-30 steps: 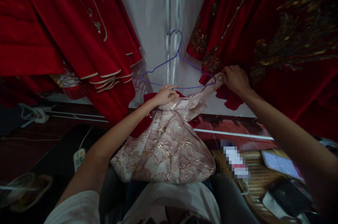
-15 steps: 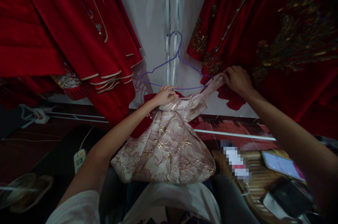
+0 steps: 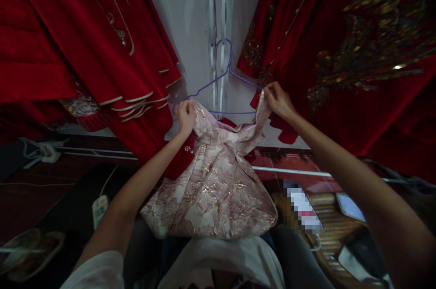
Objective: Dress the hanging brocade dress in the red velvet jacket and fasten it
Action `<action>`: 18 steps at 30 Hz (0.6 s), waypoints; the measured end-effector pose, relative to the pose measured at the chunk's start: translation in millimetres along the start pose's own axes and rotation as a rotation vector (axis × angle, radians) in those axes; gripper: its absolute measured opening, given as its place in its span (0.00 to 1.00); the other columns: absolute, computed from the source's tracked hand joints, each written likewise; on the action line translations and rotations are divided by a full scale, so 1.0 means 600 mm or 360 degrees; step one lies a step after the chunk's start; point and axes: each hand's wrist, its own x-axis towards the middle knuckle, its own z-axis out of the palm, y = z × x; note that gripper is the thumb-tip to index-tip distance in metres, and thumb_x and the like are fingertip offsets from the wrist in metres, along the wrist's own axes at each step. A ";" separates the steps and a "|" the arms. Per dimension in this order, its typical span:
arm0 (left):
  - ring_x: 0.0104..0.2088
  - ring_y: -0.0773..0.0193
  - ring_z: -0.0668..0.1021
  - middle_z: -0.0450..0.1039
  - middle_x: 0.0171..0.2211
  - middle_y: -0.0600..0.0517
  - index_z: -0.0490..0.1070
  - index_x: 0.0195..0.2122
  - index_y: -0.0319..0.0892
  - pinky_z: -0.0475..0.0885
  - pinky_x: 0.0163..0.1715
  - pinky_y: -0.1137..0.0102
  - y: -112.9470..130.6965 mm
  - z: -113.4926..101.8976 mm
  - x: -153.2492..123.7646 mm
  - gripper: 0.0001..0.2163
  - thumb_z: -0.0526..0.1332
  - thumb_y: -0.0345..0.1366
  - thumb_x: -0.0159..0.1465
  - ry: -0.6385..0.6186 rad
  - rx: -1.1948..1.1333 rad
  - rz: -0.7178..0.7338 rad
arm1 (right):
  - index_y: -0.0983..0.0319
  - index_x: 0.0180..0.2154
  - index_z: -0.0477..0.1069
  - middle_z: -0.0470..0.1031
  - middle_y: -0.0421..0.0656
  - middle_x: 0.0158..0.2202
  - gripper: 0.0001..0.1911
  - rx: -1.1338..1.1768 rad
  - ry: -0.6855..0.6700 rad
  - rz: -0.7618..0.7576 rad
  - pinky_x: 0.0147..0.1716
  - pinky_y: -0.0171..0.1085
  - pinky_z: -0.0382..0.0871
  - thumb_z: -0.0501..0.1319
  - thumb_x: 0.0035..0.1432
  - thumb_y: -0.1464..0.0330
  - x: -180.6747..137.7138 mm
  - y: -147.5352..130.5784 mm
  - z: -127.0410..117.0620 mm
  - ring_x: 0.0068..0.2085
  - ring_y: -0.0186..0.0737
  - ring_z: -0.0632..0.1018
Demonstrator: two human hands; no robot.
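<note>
A pale pink dress [image 3: 218, 189] with a shiny gold floral pattern spreads over my lap, its skirt toward me. My left hand [image 3: 186, 118] is closed on its left shoulder strap. Opposite, my right hand [image 3: 277, 99] pinches the right strap and holds it raised. Behind the dress top hangs a purple wire hanger [image 3: 229, 67]; the straps cover both its ends, and its lower bar shows between them. Red cloth [image 3: 184, 157] shows behind the dress.
Long red garments [image 3: 136, 62] with beading hang at left, and more red garments [image 3: 368, 98] hang at right. A bamboo table [image 3: 327, 234] at lower right holds a blurred-out phone, another phone [image 3: 350, 206] and a dark pouch [image 3: 364, 252]. A white remote-like device [image 3: 100, 211] lies left.
My left hand has moved left from the neckline to the left strap and lifted it. My right hand has come inward with the right strap, over the hanger's right end.
</note>
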 end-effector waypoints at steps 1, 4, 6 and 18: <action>0.41 0.62 0.73 0.73 0.37 0.48 0.70 0.37 0.40 0.65 0.44 0.67 -0.026 -0.009 0.005 0.16 0.46 0.43 0.69 0.0047 0.0052 -0.0145 | 0.59 0.52 0.60 0.73 0.47 0.44 0.22 -0.0001 -0.0002 0.0011 0.39 0.36 0.64 0.39 0.67 0.56 0.000 0.003 -0.003 0.42 0.43 0.74; 0.35 0.64 0.72 0.72 0.32 0.49 0.70 0.37 0.36 0.63 0.38 0.68 -0.089 -0.029 0.006 0.16 0.48 0.41 0.69 0.0055 0.0111 -0.0459 | 0.59 0.51 0.61 0.73 0.47 0.44 0.23 -0.0017 0.0008 0.0018 0.39 0.36 0.64 0.39 0.67 0.55 0.004 0.007 -0.010 0.42 0.43 0.74; 0.34 0.65 0.71 0.72 0.31 0.50 0.70 0.37 0.35 0.63 0.36 0.68 -0.114 -0.037 0.001 0.16 0.49 0.42 0.69 0.0025 0.0091 -0.0479 | 0.60 0.52 0.61 0.73 0.47 0.44 0.22 -0.0022 0.0008 0.0005 0.39 0.36 0.64 0.40 0.67 0.55 0.007 0.008 -0.012 0.42 0.42 0.74; 0.38 0.64 0.73 0.76 0.37 0.52 0.74 0.36 0.42 0.69 0.43 0.63 -0.022 -0.029 0.089 0.18 0.55 0.51 0.64 -0.0369 -0.0416 0.0019 | 0.59 0.51 0.64 0.75 0.46 0.42 0.21 0.0067 -0.0014 0.0000 0.40 0.38 0.66 0.43 0.66 0.57 0.006 0.008 -0.011 0.41 0.43 0.74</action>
